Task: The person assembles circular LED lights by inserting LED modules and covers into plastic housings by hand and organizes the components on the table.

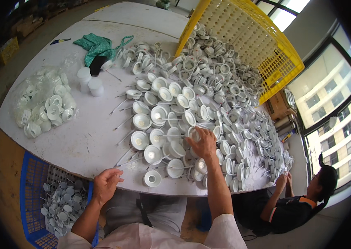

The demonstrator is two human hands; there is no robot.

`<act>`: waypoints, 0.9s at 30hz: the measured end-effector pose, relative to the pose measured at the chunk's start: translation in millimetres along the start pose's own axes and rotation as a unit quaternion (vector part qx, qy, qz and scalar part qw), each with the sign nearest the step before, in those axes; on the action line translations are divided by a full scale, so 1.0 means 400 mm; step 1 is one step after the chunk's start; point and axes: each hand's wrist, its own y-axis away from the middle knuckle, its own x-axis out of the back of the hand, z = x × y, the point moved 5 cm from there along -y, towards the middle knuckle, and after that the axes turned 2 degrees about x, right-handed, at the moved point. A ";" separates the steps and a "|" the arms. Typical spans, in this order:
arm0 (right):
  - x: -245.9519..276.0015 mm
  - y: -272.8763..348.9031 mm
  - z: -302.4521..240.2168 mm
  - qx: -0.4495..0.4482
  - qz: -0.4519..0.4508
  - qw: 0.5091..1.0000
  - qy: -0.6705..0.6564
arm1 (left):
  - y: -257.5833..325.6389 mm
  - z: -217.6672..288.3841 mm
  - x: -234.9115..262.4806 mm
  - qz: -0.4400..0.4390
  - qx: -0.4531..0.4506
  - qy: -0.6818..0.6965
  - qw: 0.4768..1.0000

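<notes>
1. On the white round table (80, 137), a large heap of white round lamp housings (208, 95) with thin wire leads is spread from the middle toward the far right edge.
2. The right hand (202, 143) is stretched out over the near part of the heap, fingers spread and curled downward; one housing (193, 133) is touched at the fingertips, though whether it is actually gripped cannot be told.
3. The left hand (105, 184) is held at the near table edge, loosely half-closed with fingers bent; nothing is clearly seen in it.
4. A single housing (152, 178) is seen lying just beside the table edge, between the two hands.
5. A blue crate (30, 195) partly filled with similar white parts is placed below the table on the left.
6. A clear bag of housings (44, 108), two white tubs (90, 82) and a green cloth (98, 46) are set on the far left part of the table.
7. A yellow crate (250, 37) is tipped on its side behind the heap.
8. Another person's hands (283, 180) are seen at the right table edge.
</notes>
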 end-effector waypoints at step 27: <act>0.103 -0.145 0.704 -0.285 0.152 0.946 0.015 | -0.031 -0.101 0.028 0.144 0.004 -0.047 0.988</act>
